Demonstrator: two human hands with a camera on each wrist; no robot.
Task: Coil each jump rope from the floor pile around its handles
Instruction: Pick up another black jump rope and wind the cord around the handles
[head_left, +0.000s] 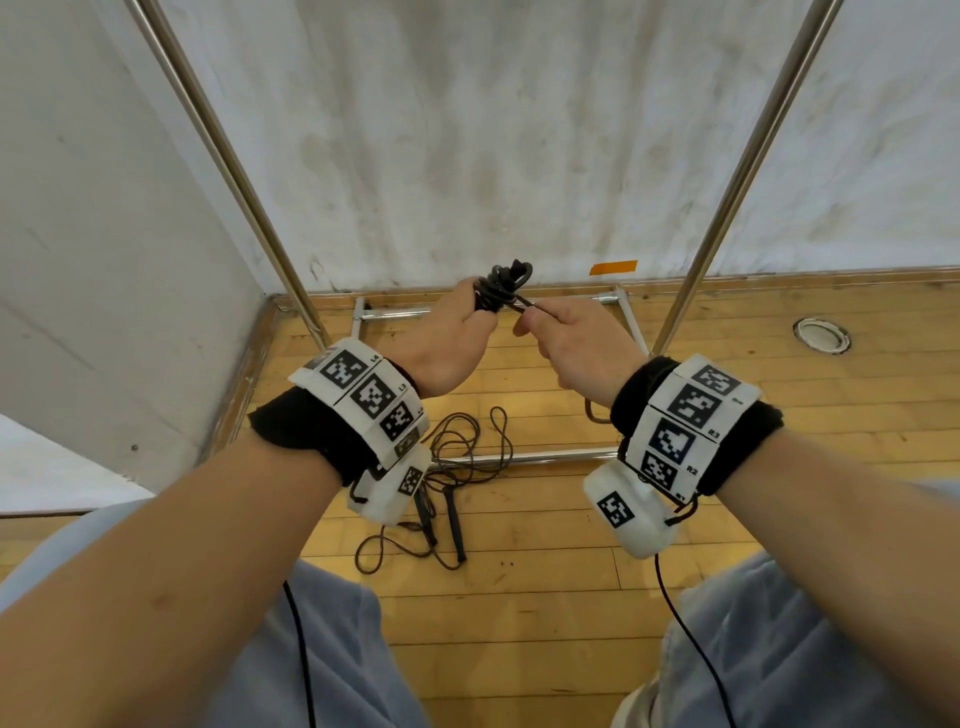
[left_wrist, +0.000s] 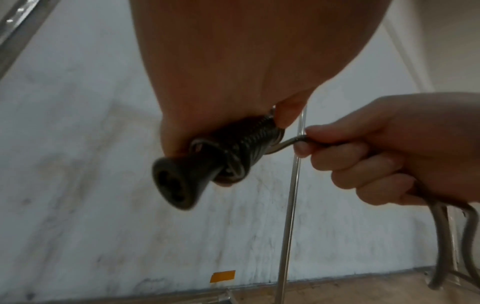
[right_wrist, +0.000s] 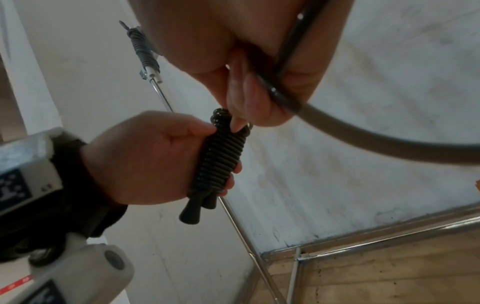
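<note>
Black plastic jump-rope handles (right_wrist: 207, 185) paired, wound in tight dark cord coils (right_wrist: 222, 156), held aloft; second dark rope (head_left: 457, 483) lies loose on wooden floor.

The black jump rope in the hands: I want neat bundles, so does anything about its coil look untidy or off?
Mostly neat: the black jump rope coil in the left hand sits in tight, even turns. Near the flared handle end one turn crosses the others at a slant. The loose rope tail pinched by the right hand is not yet wrapped.
</note>
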